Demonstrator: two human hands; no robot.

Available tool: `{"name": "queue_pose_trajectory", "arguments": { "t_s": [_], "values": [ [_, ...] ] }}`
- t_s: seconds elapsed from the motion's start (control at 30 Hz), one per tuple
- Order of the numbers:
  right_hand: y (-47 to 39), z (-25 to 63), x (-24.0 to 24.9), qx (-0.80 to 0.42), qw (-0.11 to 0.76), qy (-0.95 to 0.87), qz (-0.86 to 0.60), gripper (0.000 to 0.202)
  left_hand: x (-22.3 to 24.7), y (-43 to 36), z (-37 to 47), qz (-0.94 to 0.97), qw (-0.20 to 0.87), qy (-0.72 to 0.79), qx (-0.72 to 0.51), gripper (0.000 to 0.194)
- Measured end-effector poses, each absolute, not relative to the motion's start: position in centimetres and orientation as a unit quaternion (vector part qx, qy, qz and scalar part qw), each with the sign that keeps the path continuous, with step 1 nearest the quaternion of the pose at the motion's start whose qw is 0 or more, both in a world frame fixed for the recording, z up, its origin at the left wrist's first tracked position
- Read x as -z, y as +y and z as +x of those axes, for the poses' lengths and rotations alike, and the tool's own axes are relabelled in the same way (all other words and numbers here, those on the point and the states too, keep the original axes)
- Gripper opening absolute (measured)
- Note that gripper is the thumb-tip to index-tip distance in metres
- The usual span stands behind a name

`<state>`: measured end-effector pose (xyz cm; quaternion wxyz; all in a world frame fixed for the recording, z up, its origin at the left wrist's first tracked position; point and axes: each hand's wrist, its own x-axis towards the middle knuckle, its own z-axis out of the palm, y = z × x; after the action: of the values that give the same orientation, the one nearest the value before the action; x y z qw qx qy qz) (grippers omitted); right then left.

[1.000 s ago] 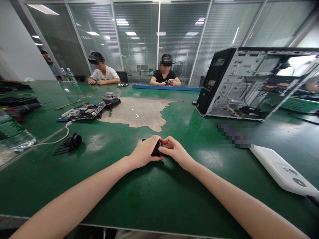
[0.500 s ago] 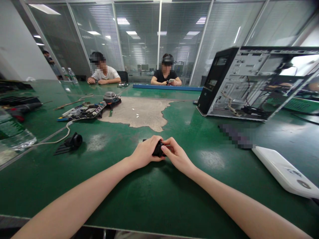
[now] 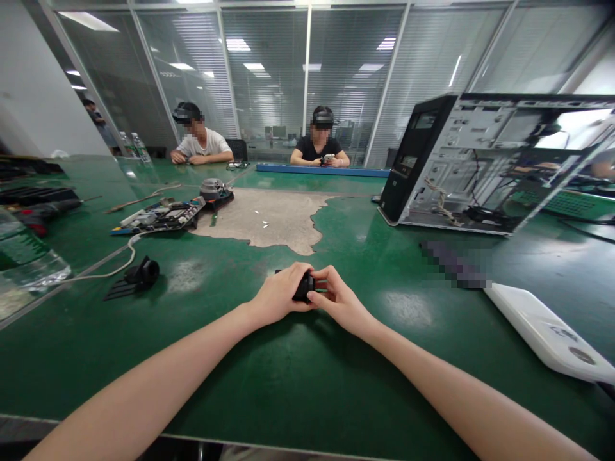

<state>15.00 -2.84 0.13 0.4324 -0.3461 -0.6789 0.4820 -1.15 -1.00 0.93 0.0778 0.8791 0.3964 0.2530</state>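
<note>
A small black part (image 3: 303,287) is held between my two hands, just above the green table (image 3: 298,384). My left hand (image 3: 280,293) wraps round it from the left, hiding most of it. On the other side, my right hand (image 3: 339,298) pinches its right end with thumb and fingertips. What kind of part it is cannot be made out. To the left lies a black piece with a round ring and flat prongs (image 3: 139,276).
A computer case (image 3: 423,163) with its side off stands at the right, near a white power bank (image 3: 542,326). A circuit board (image 3: 163,214), a white cable (image 3: 127,259) and a water bottle (image 3: 29,253) are at the left. Two people sit across the table.
My right thumb has shifted slightly down and left on the black part. My left hand keeps its hold in nearly the same place.
</note>
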Motion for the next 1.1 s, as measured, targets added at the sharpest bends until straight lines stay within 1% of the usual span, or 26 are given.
{"name": "queue_pose_trajectory", "arguments": {
  "t_s": [0.17, 0.4, 0.63, 0.77, 1.0, 1.1],
  "values": [
    [-2.75, 14.84, 0.01, -0.477, 0.449, -0.666, -0.357, 0.016, -0.94, -0.97, -1.17, 0.88, 0.074, 0.394, -0.256, 0.056],
    [-2.57, 14.77, -0.18, -0.469, 0.438, -0.653, -0.403, 0.021, -0.96, -1.04, -1.11, 0.88, 0.076, 0.391, -0.257, 0.055],
    [-2.84, 14.89, -0.16, -0.484, 0.447, -0.663, -0.356, 0.019, -0.83, -0.98, -1.14, 0.878, 0.081, 0.397, -0.254, 0.054],
    [-2.67, 14.9, 0.07, -0.472, 0.456, -0.664, -0.359, 0.016, -0.77, -0.92, -1.18, 0.877, 0.085, 0.392, -0.263, 0.056],
    [-2.44, 14.86, 0.16, -0.47, 0.447, -0.65, -0.396, 0.025, -0.89, -0.99, -1.14, 0.875, 0.089, 0.397, -0.262, 0.055],
    [-2.66, 14.93, -0.1, -0.478, 0.439, -0.658, -0.381, 0.021, -0.97, -1.04, -1.11, 0.874, 0.092, 0.4, -0.259, 0.055]
  ]
}}
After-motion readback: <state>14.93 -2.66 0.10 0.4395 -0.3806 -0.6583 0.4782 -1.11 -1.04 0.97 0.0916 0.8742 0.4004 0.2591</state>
